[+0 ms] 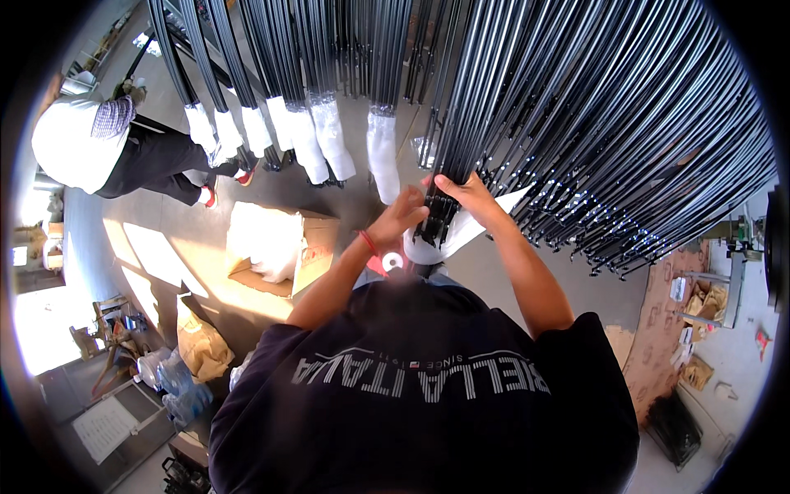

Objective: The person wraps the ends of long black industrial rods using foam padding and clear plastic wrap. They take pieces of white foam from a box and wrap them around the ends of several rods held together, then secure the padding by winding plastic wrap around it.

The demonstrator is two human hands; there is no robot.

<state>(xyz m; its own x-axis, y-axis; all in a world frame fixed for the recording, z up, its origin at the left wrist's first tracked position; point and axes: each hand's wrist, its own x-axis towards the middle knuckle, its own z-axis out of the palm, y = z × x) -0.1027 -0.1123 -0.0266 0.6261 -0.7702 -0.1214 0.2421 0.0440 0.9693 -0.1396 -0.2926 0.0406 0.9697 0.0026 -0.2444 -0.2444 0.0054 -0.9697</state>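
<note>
A bundle of thin black rods (448, 152) hangs down in front of me, its lower ends close together. My right hand (471, 196) wraps the bundle from the right, with the thumb across its front. At the left side of the same bundle, my left hand (403, 212) curls its fingers against the rods; some fingertips are hidden. Around and behind the lower ends lies a white wrapping sheet (471, 234), its pointed corner sticking out under my right wrist. Below my hands, a white roll (392, 262), perhaps of tape, shows near my body.
Several hanging bundles have white-wrapped ends (383, 156) to the left. Many unwrapped black rods (609, 140) hang at the right. An open cardboard box (317, 251) with white material stands on the floor. Another person (107, 148) stands at the far left. A brown paper bag (202, 342) sits lower left.
</note>
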